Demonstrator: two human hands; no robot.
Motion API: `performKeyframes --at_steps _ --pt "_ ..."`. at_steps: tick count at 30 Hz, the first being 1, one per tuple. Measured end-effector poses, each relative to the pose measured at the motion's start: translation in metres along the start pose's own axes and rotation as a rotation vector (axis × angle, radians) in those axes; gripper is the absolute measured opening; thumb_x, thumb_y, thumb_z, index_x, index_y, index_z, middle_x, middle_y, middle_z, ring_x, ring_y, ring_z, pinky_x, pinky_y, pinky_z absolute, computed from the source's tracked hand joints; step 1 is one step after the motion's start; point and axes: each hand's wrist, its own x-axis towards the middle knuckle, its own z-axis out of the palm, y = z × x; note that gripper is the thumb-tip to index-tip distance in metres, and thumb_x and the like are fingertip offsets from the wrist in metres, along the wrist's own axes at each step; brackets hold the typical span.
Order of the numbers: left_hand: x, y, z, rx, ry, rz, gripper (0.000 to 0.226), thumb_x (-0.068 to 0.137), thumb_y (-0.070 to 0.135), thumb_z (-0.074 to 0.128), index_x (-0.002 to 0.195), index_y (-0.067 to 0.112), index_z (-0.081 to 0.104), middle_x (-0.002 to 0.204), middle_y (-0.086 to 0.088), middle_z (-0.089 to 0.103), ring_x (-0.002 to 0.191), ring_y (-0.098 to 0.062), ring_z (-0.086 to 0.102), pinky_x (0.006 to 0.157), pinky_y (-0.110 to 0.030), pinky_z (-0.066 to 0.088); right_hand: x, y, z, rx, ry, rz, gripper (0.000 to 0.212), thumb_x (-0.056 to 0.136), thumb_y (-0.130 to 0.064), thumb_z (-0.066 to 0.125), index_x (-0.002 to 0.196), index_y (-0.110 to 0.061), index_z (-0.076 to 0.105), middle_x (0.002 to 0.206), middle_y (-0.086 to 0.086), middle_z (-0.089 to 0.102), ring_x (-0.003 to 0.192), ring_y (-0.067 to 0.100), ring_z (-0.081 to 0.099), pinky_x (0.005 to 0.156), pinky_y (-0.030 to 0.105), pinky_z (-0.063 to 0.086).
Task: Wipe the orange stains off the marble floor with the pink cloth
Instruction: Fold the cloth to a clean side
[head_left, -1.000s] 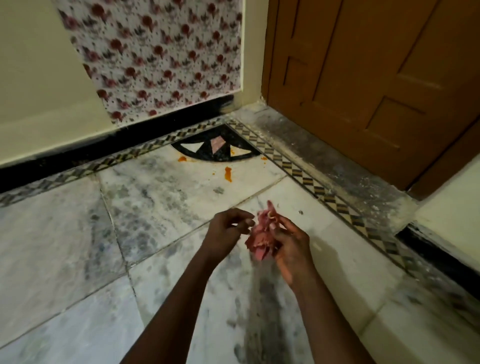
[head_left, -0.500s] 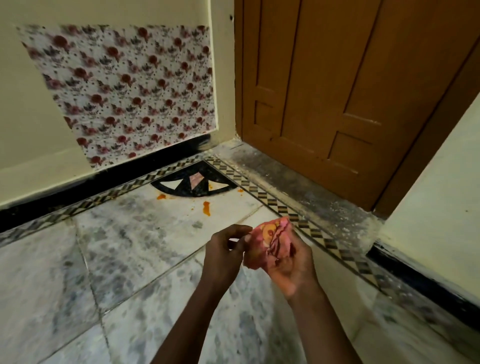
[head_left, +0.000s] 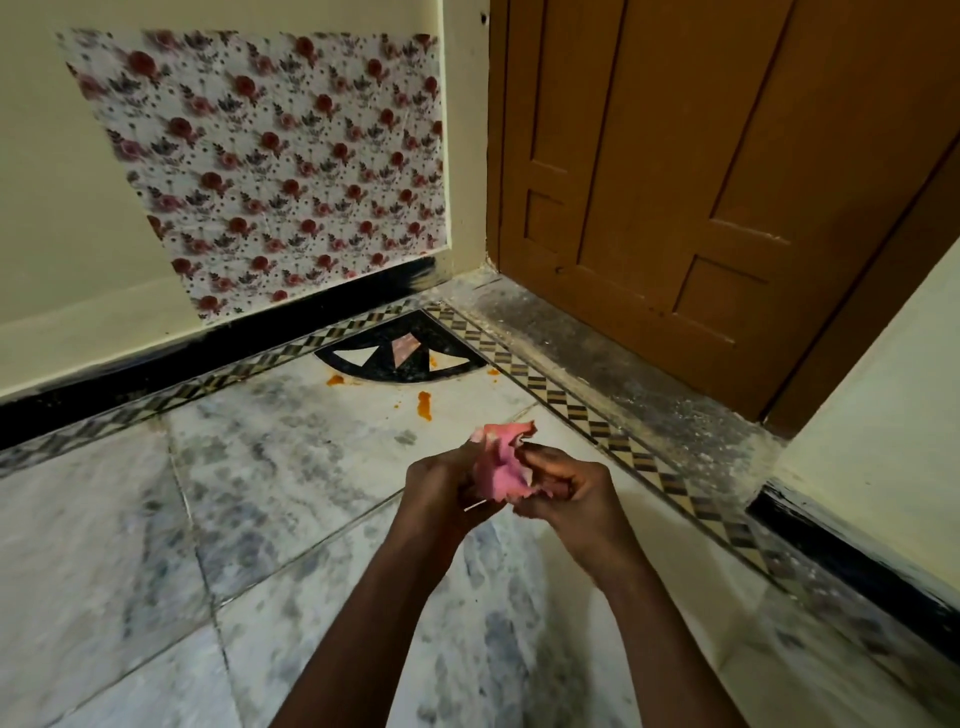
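A crumpled pink cloth (head_left: 501, 462) sits bunched between both hands, held above the marble floor (head_left: 270, 467). My left hand (head_left: 441, 488) grips its left side and my right hand (head_left: 569, 488) pinches its right side. Ahead of the hands, orange stains mark the floor: an elongated blob (head_left: 425, 405), a smear (head_left: 335, 380) at the edge of the black inlay, and small specks (head_left: 491, 372) near the patterned border.
A black fan-shaped inlay (head_left: 400, 353) fills the floor corner. A checkered border strip (head_left: 597, 426) runs along a dusty threshold (head_left: 623, 364) below a brown wooden door (head_left: 701, 182). Floral paper (head_left: 280, 166) covers the left wall above a black skirting (head_left: 156, 364).
The view tilted up, then steadied. My left hand has closed onto the cloth, which both hands now bunch together; earlier only the right hand held it.
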Motion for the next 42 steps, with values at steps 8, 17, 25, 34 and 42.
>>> performKeyframes --at_steps 8,17,25,34,42 --pt "0.006 -0.002 -0.004 0.225 -0.019 0.168 0.012 0.098 0.01 0.07 0.096 -0.001 0.075 0.081 -0.01 0.078 0.074 -0.02 0.076 0.068 -0.031 0.062 -0.004 -0.008 0.001 0.062 0.059 0.037 0.032 0.082 -0.04 0.081 0.11 -0.024 0.08 0.096 0.003 0.083 0.087 0.019 0.079 0.061 0.029 0.062" --pt "0.01 0.007 -0.036 0.493 -0.112 0.135 0.023 0.062 0.017 0.061 0.074 0.001 0.074 0.079 -0.019 0.071 0.081 -0.027 0.068 0.086 -0.043 0.053 0.019 -0.037 -0.029 -0.054 0.045 -0.023 0.016 0.099 -0.023 0.071 0.091 -0.033 0.08 0.086 -0.006 0.08 0.081 0.014 0.074 0.075 0.031 0.056" --pt "0.003 0.012 -0.019 0.464 -0.437 0.343 0.047 0.086 0.007 0.084 0.129 0.005 0.067 0.125 -0.012 0.077 0.123 -0.028 0.07 0.105 -0.046 0.056 0.024 -0.092 -0.033 -0.251 -0.222 -0.14 0.013 0.094 -0.017 0.075 0.101 -0.008 0.08 0.094 0.014 0.079 0.087 0.035 0.073 0.076 0.036 0.054" --pt "0.004 0.019 -0.011 0.131 -0.304 0.178 0.023 0.092 0.011 0.074 0.112 0.002 0.077 0.108 -0.02 0.079 0.095 -0.034 0.078 0.077 -0.037 0.063 0.038 -0.031 -0.022 0.542 0.133 0.501 0.107 0.065 -0.102 0.053 0.133 -0.021 0.069 0.127 0.023 0.074 0.12 0.048 0.068 0.108 0.067 0.047" --pt "0.025 -0.035 -0.05 0.397 -0.06 0.052 0.018 0.098 0.017 0.072 0.088 0.005 0.08 0.071 -0.012 0.073 0.062 -0.024 0.067 0.055 -0.03 0.053 0.002 0.042 -0.009 0.483 0.209 0.619 0.047 0.088 -0.012 0.079 0.132 -0.02 0.064 0.109 0.016 0.08 0.099 0.036 0.076 0.082 0.046 0.062"
